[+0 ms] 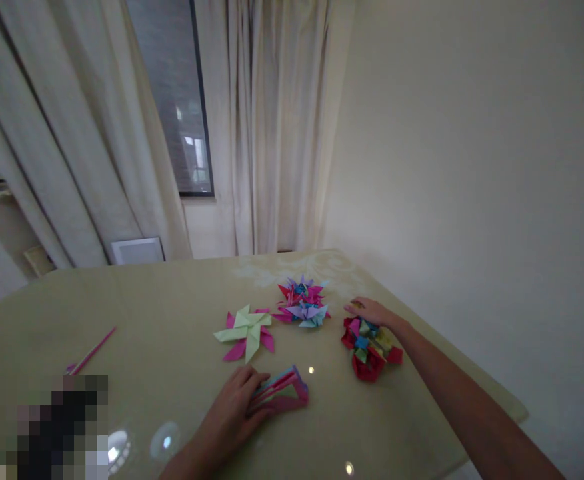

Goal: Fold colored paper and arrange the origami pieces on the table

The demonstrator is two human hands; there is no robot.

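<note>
One pinwheel [245,333], two paper clusters [303,297] [368,363], one folded paper bundle [299,388], one stick [93,349], two hands [241,400] [372,312] and one counter [162,313] are seen.

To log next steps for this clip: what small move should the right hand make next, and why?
Probably the right hand should curl gently around the far edge of the multicoloured paper cluster: it rests at that edge, though its grip is hard to tell, and the left hand is occupied holding a folded pink paper piece.

Folded paper [283,401] part-hidden by left hand [238,399]; curtains [292,133] cropped above.
</note>
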